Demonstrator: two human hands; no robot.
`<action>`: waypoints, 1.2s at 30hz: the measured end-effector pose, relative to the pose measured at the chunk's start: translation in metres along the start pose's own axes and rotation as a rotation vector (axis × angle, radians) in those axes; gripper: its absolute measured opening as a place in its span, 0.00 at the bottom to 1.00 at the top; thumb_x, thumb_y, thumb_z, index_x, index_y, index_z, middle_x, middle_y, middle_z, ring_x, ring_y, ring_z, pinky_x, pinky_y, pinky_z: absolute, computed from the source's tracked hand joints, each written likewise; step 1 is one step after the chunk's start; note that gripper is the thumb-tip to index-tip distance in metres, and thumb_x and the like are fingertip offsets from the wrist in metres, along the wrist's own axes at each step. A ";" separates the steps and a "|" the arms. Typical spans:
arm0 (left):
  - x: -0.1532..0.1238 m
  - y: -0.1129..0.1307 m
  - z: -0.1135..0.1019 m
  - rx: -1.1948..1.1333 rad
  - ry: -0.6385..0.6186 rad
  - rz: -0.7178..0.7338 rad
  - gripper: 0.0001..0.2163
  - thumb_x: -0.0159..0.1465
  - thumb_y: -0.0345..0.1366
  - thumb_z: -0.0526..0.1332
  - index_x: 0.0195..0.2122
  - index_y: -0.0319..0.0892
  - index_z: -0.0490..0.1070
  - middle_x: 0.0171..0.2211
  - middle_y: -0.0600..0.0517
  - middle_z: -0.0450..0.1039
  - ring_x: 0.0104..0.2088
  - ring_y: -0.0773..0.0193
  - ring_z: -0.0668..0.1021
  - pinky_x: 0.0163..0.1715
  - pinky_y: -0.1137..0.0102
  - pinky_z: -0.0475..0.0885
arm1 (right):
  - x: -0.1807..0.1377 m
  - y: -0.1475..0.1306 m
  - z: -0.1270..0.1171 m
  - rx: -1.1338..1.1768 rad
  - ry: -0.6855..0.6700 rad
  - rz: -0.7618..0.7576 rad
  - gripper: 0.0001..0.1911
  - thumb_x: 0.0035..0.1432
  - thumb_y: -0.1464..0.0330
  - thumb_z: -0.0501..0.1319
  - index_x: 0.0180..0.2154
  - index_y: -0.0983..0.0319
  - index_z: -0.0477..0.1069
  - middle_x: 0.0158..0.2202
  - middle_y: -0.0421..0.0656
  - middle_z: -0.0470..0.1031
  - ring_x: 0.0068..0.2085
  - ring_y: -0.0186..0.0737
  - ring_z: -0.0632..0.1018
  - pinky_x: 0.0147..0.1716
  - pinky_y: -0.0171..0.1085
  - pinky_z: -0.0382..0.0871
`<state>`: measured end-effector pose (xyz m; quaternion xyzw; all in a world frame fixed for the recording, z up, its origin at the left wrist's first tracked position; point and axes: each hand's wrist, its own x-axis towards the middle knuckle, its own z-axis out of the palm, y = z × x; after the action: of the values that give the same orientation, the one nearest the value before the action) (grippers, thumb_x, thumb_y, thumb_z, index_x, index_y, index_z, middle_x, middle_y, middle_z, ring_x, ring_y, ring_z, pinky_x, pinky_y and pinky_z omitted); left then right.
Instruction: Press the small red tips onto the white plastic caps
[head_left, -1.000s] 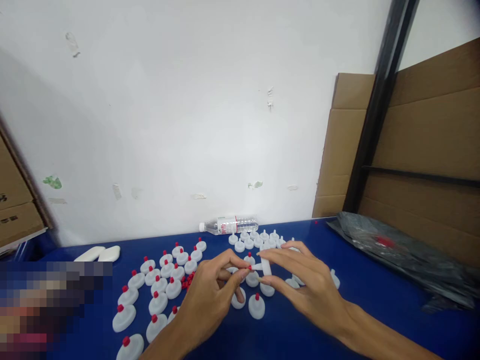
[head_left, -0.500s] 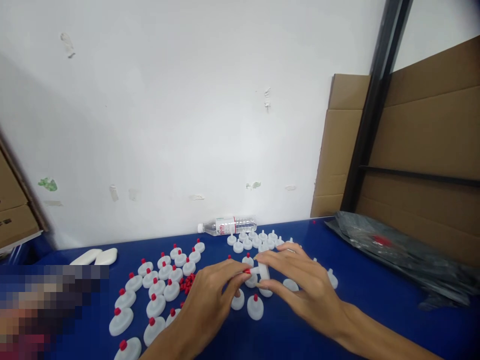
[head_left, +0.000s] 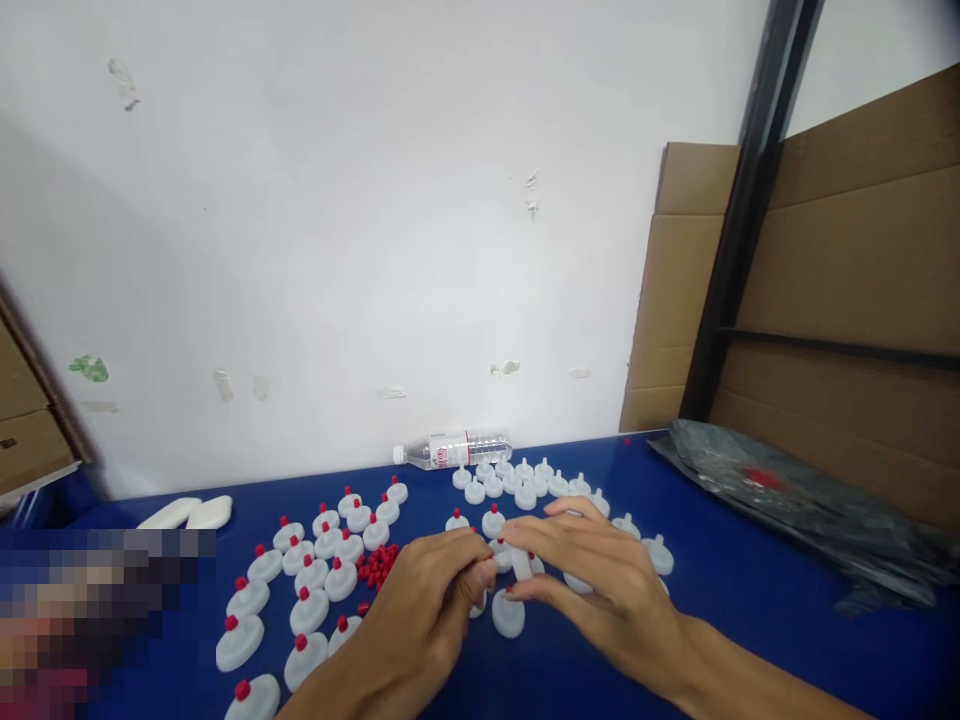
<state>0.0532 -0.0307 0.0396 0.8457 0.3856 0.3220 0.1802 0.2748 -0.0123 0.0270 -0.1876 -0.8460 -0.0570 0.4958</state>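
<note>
My right hand (head_left: 600,570) grips a white plastic nozzle lid (head_left: 520,563) by its rim, between thumb and fingers, tilted on its side. Close on its left, my left hand (head_left: 442,590) is closed in a pinch, with a trace of red at the fingertips; the small red cap there is mostly hidden. Below and behind the hands stand several white lids with red caps on their spouts, such as the capped lid (head_left: 508,614). Left of my left hand lies a pile of loose red caps (head_left: 379,566).
Rows of red-capped lids (head_left: 310,610) cover the table's left part. Uncapped lids (head_left: 525,493) cluster at the back. A clear bottle (head_left: 457,451) lies by the wall. Grey plastic bags (head_left: 795,510) lie at the right, and two white objects (head_left: 210,513) at the left.
My left fingers have curled in more tightly, and the red cap has gone largely out of sight. The lid in my right hand has turned slightly and sits a little lower.
</note>
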 end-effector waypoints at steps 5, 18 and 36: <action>0.005 -0.010 -0.009 0.231 -0.002 0.152 0.15 0.77 0.38 0.48 0.37 0.43 0.70 0.30 0.54 0.72 0.28 0.66 0.70 0.29 0.69 0.59 | 0.000 0.003 0.000 -0.130 -0.144 0.014 0.14 0.71 0.72 0.60 0.56 0.59 0.70 0.51 0.46 0.80 0.50 0.44 0.81 0.55 0.48 0.67; 0.012 -0.055 -0.065 0.831 -0.233 -0.229 0.11 0.69 0.29 0.54 0.34 0.42 0.75 0.37 0.44 0.76 0.44 0.49 0.74 0.29 0.66 0.64 | 0.001 0.040 -0.008 -0.402 -0.377 0.338 0.04 0.65 0.73 0.65 0.42 0.61 0.76 0.48 0.51 0.78 0.51 0.57 0.77 0.50 0.56 0.69; 0.008 -0.047 -0.050 0.774 -0.342 -0.367 0.05 0.65 0.34 0.60 0.33 0.43 0.75 0.40 0.44 0.78 0.40 0.48 0.81 0.36 0.60 0.70 | 0.013 0.038 -0.042 -0.269 -0.843 0.534 0.17 0.56 0.57 0.73 0.44 0.60 0.82 0.35 0.46 0.81 0.45 0.54 0.81 0.62 0.60 0.58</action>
<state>-0.0023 0.0077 0.0534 0.8094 0.5857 -0.0274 -0.0337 0.3177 0.0140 0.0554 -0.4657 -0.8802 0.0441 0.0807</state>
